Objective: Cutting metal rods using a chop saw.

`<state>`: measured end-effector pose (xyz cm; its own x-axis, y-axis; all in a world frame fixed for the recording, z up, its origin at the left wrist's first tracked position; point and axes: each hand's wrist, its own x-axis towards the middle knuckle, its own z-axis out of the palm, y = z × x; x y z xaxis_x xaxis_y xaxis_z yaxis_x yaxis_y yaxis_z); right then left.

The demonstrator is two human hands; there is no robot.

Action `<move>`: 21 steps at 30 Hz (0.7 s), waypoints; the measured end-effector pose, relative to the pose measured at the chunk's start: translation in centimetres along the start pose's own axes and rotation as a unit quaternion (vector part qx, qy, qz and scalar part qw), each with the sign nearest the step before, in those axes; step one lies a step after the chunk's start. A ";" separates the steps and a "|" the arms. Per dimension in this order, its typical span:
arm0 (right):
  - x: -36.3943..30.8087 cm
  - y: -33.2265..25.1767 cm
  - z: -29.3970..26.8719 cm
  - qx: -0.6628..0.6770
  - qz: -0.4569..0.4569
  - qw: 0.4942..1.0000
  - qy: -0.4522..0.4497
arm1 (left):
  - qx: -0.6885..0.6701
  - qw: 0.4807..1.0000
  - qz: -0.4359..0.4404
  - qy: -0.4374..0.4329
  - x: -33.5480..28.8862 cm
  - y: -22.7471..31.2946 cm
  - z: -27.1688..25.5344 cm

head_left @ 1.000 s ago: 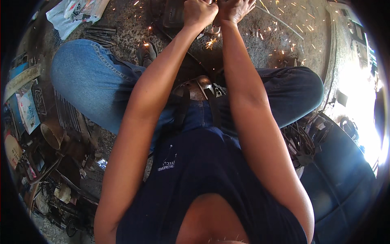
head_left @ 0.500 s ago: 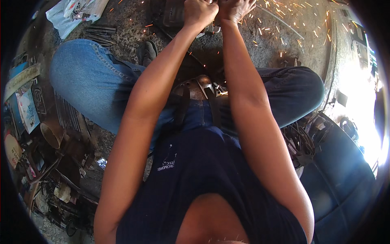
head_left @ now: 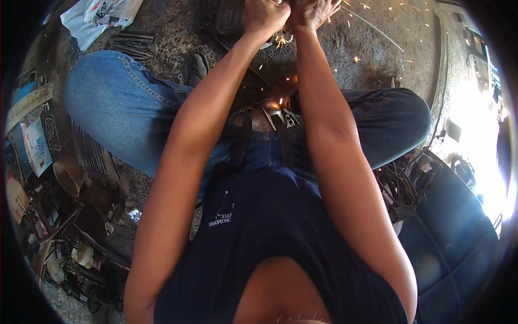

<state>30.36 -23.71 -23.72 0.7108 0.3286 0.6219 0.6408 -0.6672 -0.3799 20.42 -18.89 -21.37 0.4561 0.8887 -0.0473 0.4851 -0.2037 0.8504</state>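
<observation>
Pale lettering runs across the front of the dark blue shirt (head_left: 221, 220), upside down from this view. A white plastic bag (head_left: 94, 21) at the upper left bears dark print; a blue-and-white packet (head_left: 36, 147) at the far left and a tan rounded board (head_left: 17, 201) below it also carry print.

The left hand (head_left: 265, 17) and right hand (head_left: 314, 13) sit side by side at the top edge. The left fingers look curled, but their tips are hidden, so I cannot tell what they hold. The right fingers are slightly spread and angle to the upper right; I cannot tell whether they grip anything.

A small grey metal part (head_left: 288, 39) shows just below and between the hands, with orange sparks (head_left: 280, 41) beside it. Most of it is covered, so its direction and long axis cannot be told. A dark boxy thing (head_left: 229, 19) is just left of the left hand. A thin pale rod (head_left: 377, 29) slants down to the right across the floor (head_left: 345, 54).
</observation>
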 end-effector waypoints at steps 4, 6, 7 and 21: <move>0.0 0.2 -0.3 0.026 0.011 1.000 -0.014 | -0.012 0.999 -0.040 -0.027 -0.3 0.5 -0.1; 0.0 -0.6 -0.4 0.033 0.015 0.999 -0.024 | 0.052 0.999 0.014 0.003 0.2 -0.8 -0.1; -0.1 -0.4 -0.3 0.033 0.007 0.999 -0.019 | 0.052 0.999 0.014 0.002 0.2 -0.7 0.0; -1.1 -0.4 -0.1 0.019 0.016 0.999 -0.030 | 0.028 0.998 0.060 0.013 -0.1 -3.2 0.9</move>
<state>29.30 -23.84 -24.22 0.7460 0.3482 0.5676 0.6276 -0.6526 -0.4245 19.50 -18.71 -24.54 0.4941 0.8667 0.0682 0.4689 -0.3317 0.8186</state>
